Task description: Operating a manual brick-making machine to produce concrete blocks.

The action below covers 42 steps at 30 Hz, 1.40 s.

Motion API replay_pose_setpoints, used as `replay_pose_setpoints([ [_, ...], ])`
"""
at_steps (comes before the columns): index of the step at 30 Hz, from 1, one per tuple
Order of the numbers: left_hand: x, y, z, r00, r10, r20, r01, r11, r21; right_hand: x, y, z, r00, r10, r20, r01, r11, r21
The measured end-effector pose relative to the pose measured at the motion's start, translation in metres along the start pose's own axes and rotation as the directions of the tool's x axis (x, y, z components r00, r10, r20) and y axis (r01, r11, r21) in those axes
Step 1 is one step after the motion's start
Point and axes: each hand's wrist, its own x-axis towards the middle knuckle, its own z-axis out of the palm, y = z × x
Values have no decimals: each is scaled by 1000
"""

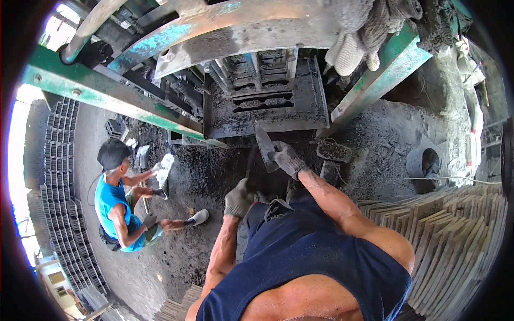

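My right hand (287,159), in a grey knitted glove, grips a flat grey metal blade (264,140) angled up toward the front lip of the machine's mould tray (316,96), which is crusted with dark grit around its slotted openings. My left hand (239,199), also gloved, is closed lower down to the left, near a thin dark bar that runs upward from it; the bar is blurred, so I cannot make out what I hold there.
A co-worker (118,203) in a blue vest crouches at left with a pale blade (165,174). Green steel beams (364,88) frame the machine. Stacked boards (428,235) stand at right, a bucket (422,167) behind them. Block rows (59,187) line the far left.
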Motion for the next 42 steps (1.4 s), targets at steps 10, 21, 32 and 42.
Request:
replay_pose_setpoints([
  [10, 83, -70, 21, 996, -64, 55, 73, 984, -166, -82, -21, -9, 958, -287, -19, 244, 847, -473],
  [21, -35, -191, 86, 928, -292, 231, 317, 945, -78, -160, 145, -98, 905, -45, -422, -323, 573, -753],
  [32, -136, -262, 124, 715, -557, 423, 664, 730, -163, -250, 202, -122, 716, 220, -662, -680, 433, -592],
  [42, -57, -163, 109, 807, -500, 312, 588, 725, -358, -138, 102, -113, 938, 162, -308, -347, 507, -789],
])
